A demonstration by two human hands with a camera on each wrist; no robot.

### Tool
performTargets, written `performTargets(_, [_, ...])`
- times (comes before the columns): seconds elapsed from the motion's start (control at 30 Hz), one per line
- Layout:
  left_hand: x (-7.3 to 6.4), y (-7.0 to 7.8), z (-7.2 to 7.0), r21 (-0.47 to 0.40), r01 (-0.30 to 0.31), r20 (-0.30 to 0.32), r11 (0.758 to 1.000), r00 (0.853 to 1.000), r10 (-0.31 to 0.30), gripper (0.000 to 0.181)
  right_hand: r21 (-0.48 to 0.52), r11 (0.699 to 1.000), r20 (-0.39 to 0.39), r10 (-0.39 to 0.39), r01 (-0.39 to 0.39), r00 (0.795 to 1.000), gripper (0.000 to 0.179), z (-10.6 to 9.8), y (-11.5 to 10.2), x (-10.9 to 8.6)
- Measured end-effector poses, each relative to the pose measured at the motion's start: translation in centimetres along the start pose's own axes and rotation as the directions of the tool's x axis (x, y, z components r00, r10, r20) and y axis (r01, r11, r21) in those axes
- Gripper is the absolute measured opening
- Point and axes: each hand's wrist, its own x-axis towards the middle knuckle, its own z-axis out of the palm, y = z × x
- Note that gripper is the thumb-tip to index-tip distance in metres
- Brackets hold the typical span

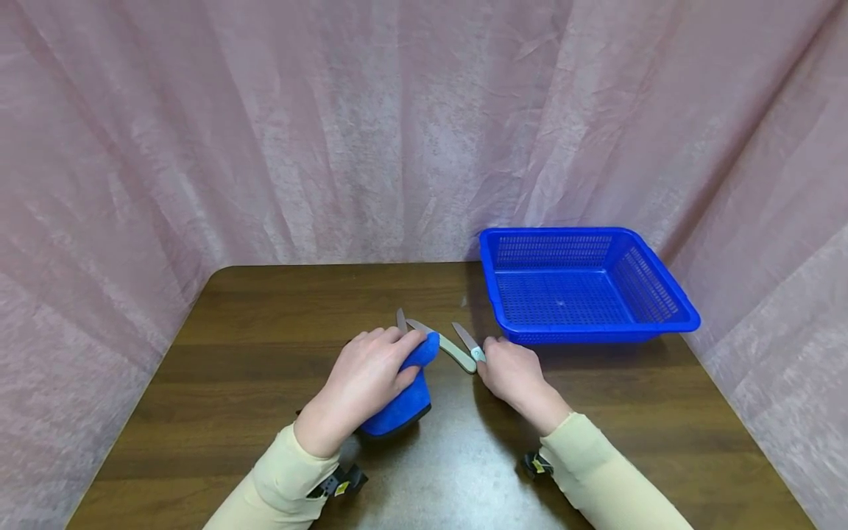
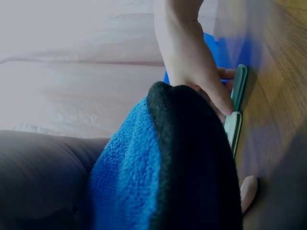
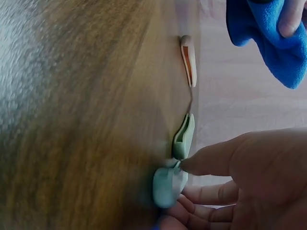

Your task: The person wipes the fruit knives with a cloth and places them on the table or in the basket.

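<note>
My left hand [image 1: 371, 368] grips a blue cloth [image 1: 403, 406] with a black edge, held a little above the table. At the middle of the table my right hand [image 1: 515, 374] pinches the teal handle of a folding knife [image 3: 164, 186] between thumb and fingers; its blade points away to the left. Beside it lies a second folding knife [image 1: 458, 355], open, with a pale green handle. A third folding knife [image 3: 189, 62] has a pinkish-beige handle; in the head view only its blade shows past my left hand, and the cloth and hand hide the rest.
A blue plastic basket [image 1: 596, 329] with slotted walls stands at the back right of the brown wooden table [image 1: 265, 331], just beyond my right hand. Pink curtains [image 1: 371, 132] hang behind the table and along its sides.
</note>
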Motion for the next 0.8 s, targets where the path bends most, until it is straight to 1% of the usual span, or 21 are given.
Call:
performTargets(0.07, [0.0, 0.0, -0.1, -0.003, 0.0, 0.002, 1.0, 1.0, 0.0, 0.043, 0.002, 1.0, 0.005, 0.004, -0.004, 1.0, 0.035, 0.7, 0.4, 0.1])
performTargets(0.3, [-0.1, 0.0, 0.0, -0.014, 0.014, 0.008, 1.0, 1.0, -0.013, 0.045, 0.033, 0.999, 0.049, 0.006, -0.007, 0.999, 0.035, 1.9, 1.1, 0.5])
performTargets(0.43, [-0.1, 0.0, 0.0, -0.016, 0.013, 0.006, 1.0, 1.0, -0.013, 0.045, 0.068, 0.998, 0.041, -0.01, 0.008, 0.999, 0.03, 3.2, 2.0, 0.8])
performTargets(0.53, [-0.1, 0.0, -0.1, -0.015, 0.008, -0.002, 1.0, 1.0, -0.008, 0.045, 0.1, 0.995, 0.032, -0.024, 0.02, 0.999, 0.024, 3.4, 2.2, 0.8])
performTargets(0.6, [-0.1, -0.1, -0.1, -0.014, 0.006, -0.008, 1.0, 1.0, -0.006, 0.044, 0.114, 0.993, 0.041, -0.026, 0.021, 0.999, 0.02, 2.6, 2.0, 0.5])
performTargets(0.67, [-0.1, -0.1, -0.1, -0.01, 0.008, -0.018, 1.0, 1.0, -0.008, 0.044, 0.139, 0.99, 0.065, -0.036, 0.027, 0.997, 0.015, -0.1, 0.8, 0.0])
performTargets(0.7, [-0.1, -0.2, -0.2, -0.007, 0.01, -0.025, 1.0, 1.0, -0.01, 0.044, 0.161, 0.987, 0.078, -0.039, 0.026, 0.996, 0.015, -1.6, 0.2, -0.2])
performTargets(0.73, [-0.1, -0.2, -0.2, -0.005, 0.012, -0.034, 1.0, 0.999, -0.012, 0.045, 0.187, 0.981, 0.076, -0.055, 0.04, 0.996, 0.018, -2.7, -0.2, -0.4])
performTargets(0.8, [-0.1, -0.3, -0.3, -0.002, 0.019, -0.052, 1.0, 0.998, -0.019, 0.045, 0.254, 0.966, 0.107, -0.067, 0.038, 0.992, 0.018, -6.0, -1.7, -0.8])
